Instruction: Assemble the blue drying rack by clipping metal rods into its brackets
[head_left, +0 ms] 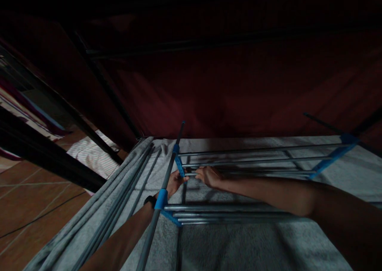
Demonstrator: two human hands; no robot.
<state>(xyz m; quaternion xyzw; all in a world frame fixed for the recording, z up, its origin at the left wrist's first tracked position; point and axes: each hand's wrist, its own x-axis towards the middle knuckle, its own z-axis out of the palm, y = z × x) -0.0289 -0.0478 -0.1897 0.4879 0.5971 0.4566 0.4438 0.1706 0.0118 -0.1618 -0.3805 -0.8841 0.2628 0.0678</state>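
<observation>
A rack of grey metal tubes [253, 150] joined by blue plastic brackets [180, 165] stands over a grey cloth. My left hand [175, 183] is closed around the lower end of the left bracket, reaching past the upright tube [153, 223]; a dark band circles that wrist. Just right of it, my right hand [209, 176] pinches the lowest short tube of the upper tier near the bracket. A second tier of tubes [215, 208] with its own blue bracket [172, 218] lies nearer to me. Some fingertips are hard to make out in the dim light.
Loose grey tubes [119, 201] lie along the left edge of the grey cloth [238, 243]. Dark frame bars [47, 147] and dark red fabric [232, 88] surround the area. To the left, a striped cloth [92, 155] and a cable [44, 215] lie on the tiled floor [20, 191].
</observation>
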